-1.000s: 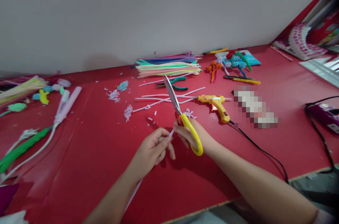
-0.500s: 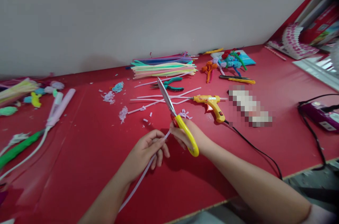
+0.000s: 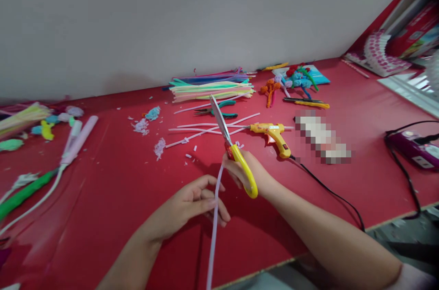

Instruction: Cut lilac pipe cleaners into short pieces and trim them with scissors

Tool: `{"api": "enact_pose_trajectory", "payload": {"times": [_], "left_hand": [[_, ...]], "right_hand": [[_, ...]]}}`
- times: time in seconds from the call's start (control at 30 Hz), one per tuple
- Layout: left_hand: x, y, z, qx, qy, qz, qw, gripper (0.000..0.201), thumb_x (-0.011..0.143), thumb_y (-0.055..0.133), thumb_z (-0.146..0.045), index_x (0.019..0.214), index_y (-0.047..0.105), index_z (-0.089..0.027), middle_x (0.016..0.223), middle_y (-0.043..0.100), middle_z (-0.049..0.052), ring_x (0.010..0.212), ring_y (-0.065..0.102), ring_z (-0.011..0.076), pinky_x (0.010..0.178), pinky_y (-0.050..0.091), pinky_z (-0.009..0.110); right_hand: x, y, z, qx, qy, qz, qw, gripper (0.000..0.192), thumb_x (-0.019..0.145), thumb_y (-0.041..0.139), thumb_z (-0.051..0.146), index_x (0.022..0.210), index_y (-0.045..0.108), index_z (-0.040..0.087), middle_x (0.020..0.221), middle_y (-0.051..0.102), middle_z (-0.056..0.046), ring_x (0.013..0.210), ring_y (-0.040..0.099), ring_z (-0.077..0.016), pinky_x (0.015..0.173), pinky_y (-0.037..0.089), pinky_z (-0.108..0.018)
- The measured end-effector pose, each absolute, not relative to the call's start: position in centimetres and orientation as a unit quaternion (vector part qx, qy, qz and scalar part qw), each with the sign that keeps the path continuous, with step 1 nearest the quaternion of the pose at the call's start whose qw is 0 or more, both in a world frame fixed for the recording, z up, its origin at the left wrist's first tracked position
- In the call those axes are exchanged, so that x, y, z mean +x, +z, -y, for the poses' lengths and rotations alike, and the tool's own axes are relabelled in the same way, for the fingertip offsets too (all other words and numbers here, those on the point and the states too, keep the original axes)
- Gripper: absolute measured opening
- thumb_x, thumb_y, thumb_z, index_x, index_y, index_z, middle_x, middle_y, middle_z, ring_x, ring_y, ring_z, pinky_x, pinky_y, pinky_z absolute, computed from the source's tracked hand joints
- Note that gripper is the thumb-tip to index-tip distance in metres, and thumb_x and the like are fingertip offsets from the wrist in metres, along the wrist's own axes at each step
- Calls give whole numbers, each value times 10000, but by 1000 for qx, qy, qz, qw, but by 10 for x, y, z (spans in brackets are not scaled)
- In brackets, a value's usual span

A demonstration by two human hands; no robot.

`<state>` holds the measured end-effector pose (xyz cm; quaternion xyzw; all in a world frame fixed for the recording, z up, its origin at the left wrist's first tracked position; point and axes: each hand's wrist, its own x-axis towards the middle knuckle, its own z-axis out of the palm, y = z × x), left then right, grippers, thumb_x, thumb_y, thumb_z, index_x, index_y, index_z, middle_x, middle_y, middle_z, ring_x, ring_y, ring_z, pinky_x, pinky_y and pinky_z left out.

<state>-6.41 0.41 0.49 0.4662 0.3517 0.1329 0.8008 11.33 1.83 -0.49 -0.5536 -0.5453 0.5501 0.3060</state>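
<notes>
A pale purple pipe cleaner [image 3: 213,244] runs from my right hand down past the lower edge of the view. My right hand [image 3: 245,171] is closed around yellow-handled scissors [image 3: 247,173], whose blades point up and away and lie together. The same hand pinches the pipe cleaner's upper end. Lower and to the left, my left hand [image 3: 197,203] holds the strip loosely, its thumb against it and its fingers curved behind. Beyond the scissors, several more purple pipe cleaners [image 3: 195,133] lie crossed on the red table [image 3: 137,207], with small cut bits [image 3: 188,156] near them.
A yellow glue gun [image 3: 274,134] lies right of the scissors, its cord running to the table edge. Teal-handled pliers [image 3: 226,115] and bundled pipe cleaners [image 3: 212,88] lie behind. A pink hair straightener [image 3: 78,141] is at left, a purple power strip [image 3: 414,148] at right.
My left hand has moved slightly down and to the right, its fingers looser. The pipe cleaner has swung from a slant to nearly upright. My right hand and the scissors have barely shifted.
</notes>
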Motion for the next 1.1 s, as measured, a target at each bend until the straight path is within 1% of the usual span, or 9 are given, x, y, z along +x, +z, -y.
{"api": "enact_pose_trajectory", "payload": {"times": [0.13,0.23,0.33,0.4,0.53,0.63,0.77,0.93,1.1], "left_hand": [[-63,2,-6,457,144,-392,785,171,824,454,-282,952,444,-168,829,643,96,734,615,182,680,451,315],[-62,-6,-9,449,171,-438,760,166,834,435,-297,946,441,-174,760,618,46,593,578,115,543,432,223],[-63,-11,-11,449,172,-469,741,154,832,436,-324,880,441,-178,614,567,-12,399,429,45,364,273,145],[-64,-13,-12,462,161,-464,738,162,838,422,-337,826,437,-176,542,538,-33,341,333,20,337,190,136],[-67,-12,-12,487,136,-424,751,181,854,388,-332,802,453,-172,481,525,-39,305,203,6,330,112,149],[-69,-13,-12,474,144,-430,754,181,852,393,-333,811,466,-172,458,492,-47,323,211,18,339,104,156],[-74,-19,-16,460,159,-457,744,180,838,426,-345,817,468,-172,411,426,-70,331,242,25,349,124,149],[-79,-27,-18,458,135,-455,751,183,833,428,-350,777,438,-175,473,561,-24,278,296,19,306,134,132],[-80,-31,-17,436,138,-450,767,187,829,439,-335,796,483,-156,425,557,-11,265,243,6,304,136,114]], "right_hand": [[113,-7,-19,-548,554,544,311,171,772,387,272,617,373,200,383,361,87,335,381,-66,385,303,-175],[109,-13,-17,-552,546,548,312,103,758,408,240,667,408,193,413,396,87,360,391,-55,400,297,-163],[105,-17,-15,-562,541,545,308,64,741,433,227,690,425,190,438,418,87,372,396,-49,394,281,-155],[105,-18,-14,-553,563,527,314,60,725,450,224,681,427,189,428,415,89,356,392,-49,372,272,-151],[105,-18,-14,-487,665,469,319,120,724,423,240,616,419,186,360,365,89,284,360,-63,306,267,-165],[104,-18,-14,-460,698,442,326,165,737,400,269,595,406,186,355,347,87,274,349,-64,294,284,-173],[101,-18,-14,-462,699,422,346,198,731,428,248,549,378,187,337,346,86,266,347,-55,283,269,-156],[97,-25,-13,-458,694,429,353,160,723,442,211,572,394,184,369,378,82,275,370,-56,291,284,-147],[96,-28,-14,-488,664,448,348,90,716,457,184,633,422,183,427,400,74,328,381,-56,329,284,-151]]}}
